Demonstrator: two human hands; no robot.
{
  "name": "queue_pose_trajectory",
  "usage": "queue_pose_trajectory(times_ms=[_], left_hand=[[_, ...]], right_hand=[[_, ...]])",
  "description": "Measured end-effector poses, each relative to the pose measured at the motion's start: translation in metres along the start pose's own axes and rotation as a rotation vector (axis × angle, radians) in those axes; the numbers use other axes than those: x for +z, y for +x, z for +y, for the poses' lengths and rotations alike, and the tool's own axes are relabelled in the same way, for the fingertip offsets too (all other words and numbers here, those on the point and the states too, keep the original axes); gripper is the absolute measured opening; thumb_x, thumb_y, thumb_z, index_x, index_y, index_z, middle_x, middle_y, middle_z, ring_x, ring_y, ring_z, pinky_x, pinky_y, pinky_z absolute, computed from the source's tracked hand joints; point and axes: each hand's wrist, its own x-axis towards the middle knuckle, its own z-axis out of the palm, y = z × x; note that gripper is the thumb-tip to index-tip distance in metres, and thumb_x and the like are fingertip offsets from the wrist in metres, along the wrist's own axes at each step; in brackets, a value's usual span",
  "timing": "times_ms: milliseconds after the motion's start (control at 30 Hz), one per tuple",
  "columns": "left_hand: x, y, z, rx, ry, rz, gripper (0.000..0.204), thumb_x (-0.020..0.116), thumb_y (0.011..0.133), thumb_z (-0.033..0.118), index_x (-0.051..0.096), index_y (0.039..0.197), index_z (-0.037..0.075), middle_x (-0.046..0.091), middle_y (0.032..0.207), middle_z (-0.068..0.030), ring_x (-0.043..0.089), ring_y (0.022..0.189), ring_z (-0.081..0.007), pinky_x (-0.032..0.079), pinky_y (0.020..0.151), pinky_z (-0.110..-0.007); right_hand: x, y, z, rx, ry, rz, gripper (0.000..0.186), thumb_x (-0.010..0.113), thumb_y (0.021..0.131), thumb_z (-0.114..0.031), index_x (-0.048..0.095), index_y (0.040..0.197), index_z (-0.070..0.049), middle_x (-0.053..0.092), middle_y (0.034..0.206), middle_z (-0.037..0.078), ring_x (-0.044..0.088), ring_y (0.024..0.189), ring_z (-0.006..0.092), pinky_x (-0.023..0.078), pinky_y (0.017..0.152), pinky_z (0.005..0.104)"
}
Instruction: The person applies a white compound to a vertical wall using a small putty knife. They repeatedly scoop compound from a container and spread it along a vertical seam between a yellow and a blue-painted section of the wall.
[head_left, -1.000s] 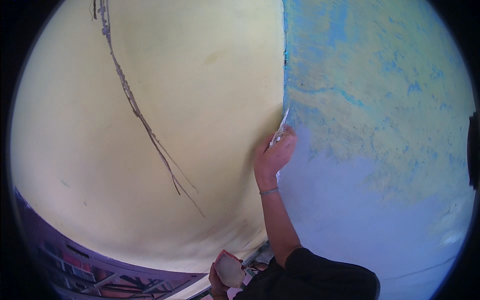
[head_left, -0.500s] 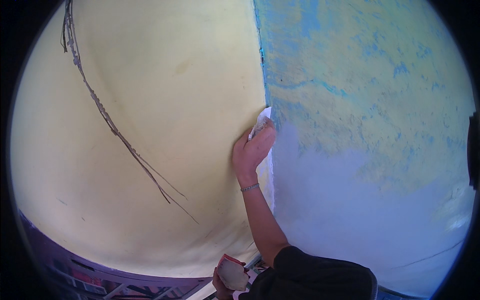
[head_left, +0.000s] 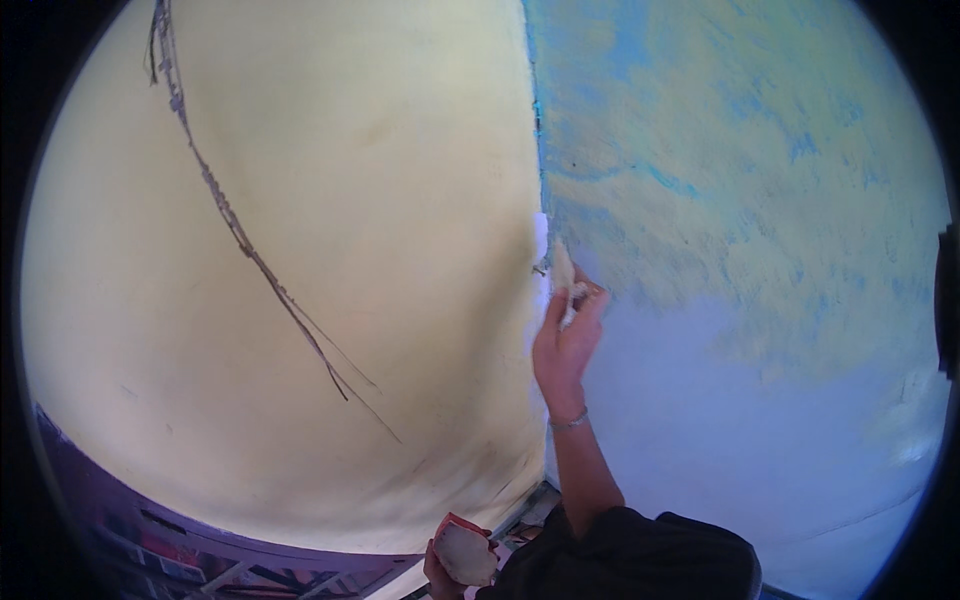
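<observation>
A thin, pale blade (head_left: 564, 268) is in the right hand (head_left: 572, 335), its tip pointing up, just right of the corner where two walls meet; whether its edge touches the wall cannot be told from this angle. The fingers of that hand are closed, pinching the blade near its lower part, where whitish paste (head_left: 573, 300) shows between them. Just left of the blade, a white strip (head_left: 541, 235) runs along the corner, with a small dark lump (head_left: 541, 268) near its edge. A thin bracelet (head_left: 570, 421) circles the right wrist, and the forearm leads down to a dark sleeve (head_left: 640, 550). At the lower edge, the left hand (head_left: 438, 575) grips a red-edged slab (head_left: 465, 555) with a pale face, its fingers wrapped around the sides. To the right of the corner spreads a blue wall (head_left: 700, 440), smooth and bluish lower down, mottled with yellow-green higher up. To the left is a cream wall (head_left: 380, 250), crossed by a long, dark bundle of wires (head_left: 225, 212) that splits into loose ends. A purple frame with bars (head_left: 220, 560) shows at lower left.
</observation>
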Motion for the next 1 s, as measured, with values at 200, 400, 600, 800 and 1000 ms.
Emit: queue_pose_trajectory(times_ms=[200,400,600,800,1000], left_hand=[[0.0,-0.001,-0.005,-0.045,-0.089,-0.075,0.079,0.033,0.1,0.062,0.053,0.136,-0.005,0.065,0.121,-0.0292,0.069,0.099,-0.0439,0.058,0.084,-0.055],[0.032,-0.011,0.004,-0.02,-0.073,0.031,0.08,0.032,0.098,0.062,0.057,0.129,-0.008,0.067,0.116,-0.0298,0.071,0.093,-0.043,0.06,0.079,-0.053],[0.074,-0.035,0.02,-0.056,0.027,-0.151,0.081,0.034,0.098,0.063,0.055,0.132,-0.008,0.066,0.119,-0.0299,0.07,0.097,-0.0441,0.059,0.081,-0.054],[0.064,-0.033,0.019,-0.072,0.012,-0.148,0.079,0.032,0.099,0.061,0.054,0.134,-0.006,0.065,0.122,-0.0293,0.069,0.101,-0.0437,0.058,0.085,-0.054],[0.055,-0.03,0.018,-0.075,0.017,-0.154,0.077,0.031,0.101,0.059,0.053,0.137,-0.005,0.064,0.126,-0.0287,0.068,0.105,-0.0434,0.056,0.089,-0.054]], right_hand=[[-0.018,0.003,0.014,0.104,-0.058,-0.017,0.023,0.056,0.099,-0.003,0.05,0.119,0.006,0.068,0.105,0.026,0.068,0.09,0.0396,0.052,0.078,0.042],[0.019,0.009,0.021,-0.135,-0.106,0.021,0.02,0.056,0.098,-0.001,0.05,0.116,0.006,0.067,0.11,0.027,0.067,0.091,0.0415,0.052,0.077,0.0447],[0.036,0.009,0.018,-0.208,-0.209,0.029,0.019,0.056,0.096,0.002,0.049,0.113,0.006,0.066,0.119,0.028,0.065,0.096,0.0443,0.051,0.079,0.0485],[0.04,0.007,0.015,-0.171,-0.275,-0.042,0.045,0.064,0.087,0.003,0.047,0.128,0.007,0.061,0.127,0.03,0.061,0.108,0.0468,0.05,0.088,0.0509],[0.044,0.012,0.008,-0.099,-0.144,-0.082,0.028,0.059,0.093,0.002,0.048,0.119,0.004,0.065,0.107,0.029,0.065,0.09,0.0472,0.05,0.075,0.0499]])
